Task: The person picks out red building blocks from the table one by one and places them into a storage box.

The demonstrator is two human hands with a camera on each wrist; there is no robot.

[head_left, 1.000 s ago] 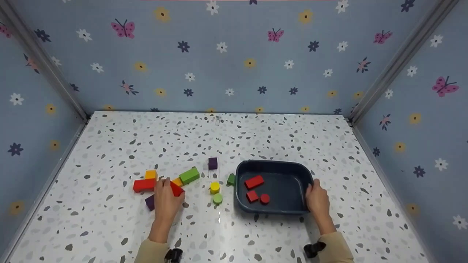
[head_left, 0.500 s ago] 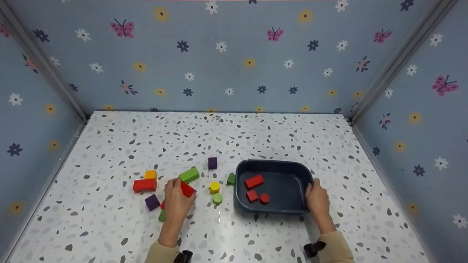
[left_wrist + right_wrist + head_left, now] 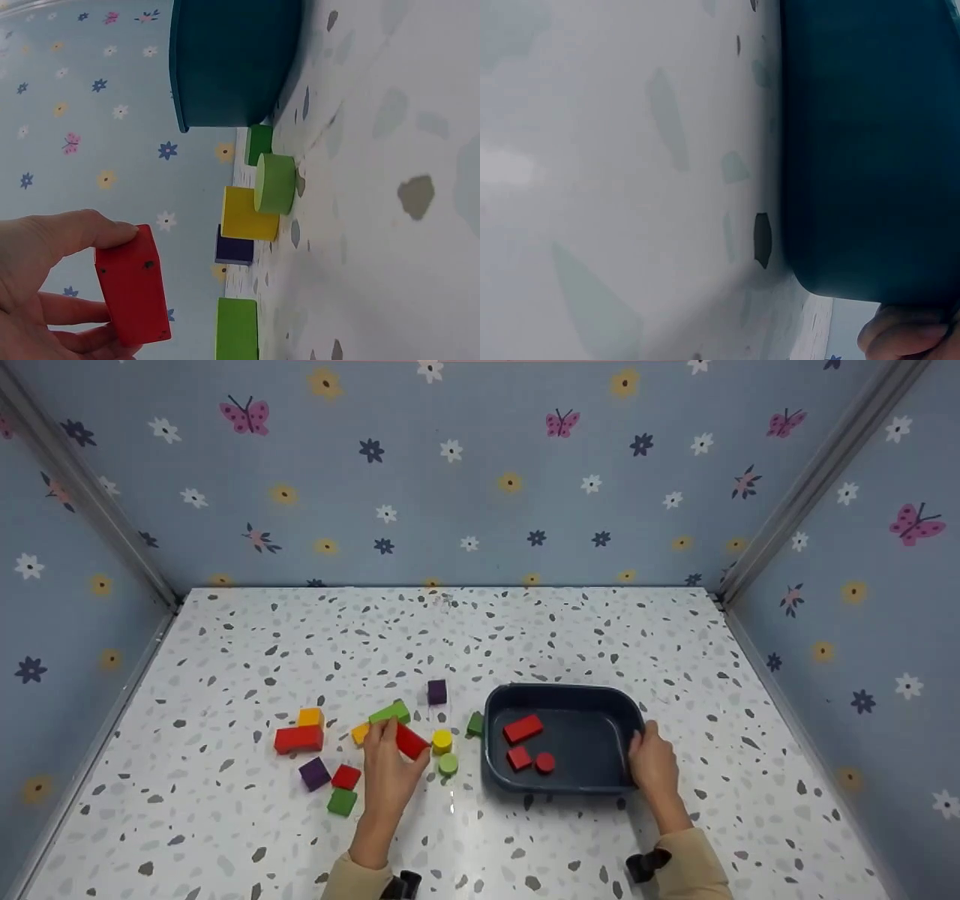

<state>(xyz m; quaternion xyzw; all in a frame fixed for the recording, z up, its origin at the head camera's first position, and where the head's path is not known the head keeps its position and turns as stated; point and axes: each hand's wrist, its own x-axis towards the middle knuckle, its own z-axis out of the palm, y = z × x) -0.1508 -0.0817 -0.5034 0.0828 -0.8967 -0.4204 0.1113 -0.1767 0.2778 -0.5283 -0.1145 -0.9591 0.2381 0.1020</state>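
Observation:
My left hand (image 3: 390,772) pinches a red block (image 3: 133,286) between thumb and fingers, raised above the table just left of the yellow cylinder (image 3: 442,741). My right hand (image 3: 655,765) grips the right side of a dark blue tub (image 3: 562,790), its fingers over the rim. Inside the tub lie a red oblong block (image 3: 523,728), a red cube (image 3: 519,758) and a red cylinder (image 3: 545,763). A light green cylinder (image 3: 448,765) stands between the left hand and the tub. In the right wrist view the tub's wall (image 3: 870,150) fills the right side, with fingertips (image 3: 904,337) at its lower corner.
To the left lie a red oblong block (image 3: 298,739), an orange block (image 3: 310,717), a purple cube (image 3: 315,774), a red cube (image 3: 346,777) and a green cube (image 3: 342,802). Farther back are a light green block (image 3: 390,711) and another purple cube (image 3: 437,691). A dark green block (image 3: 475,724) sits beside the tub.
My left hand has carried the red block rightward, toward the tub, uncovering the red and green cubes behind it. My right hand has kept its grip on the tub.

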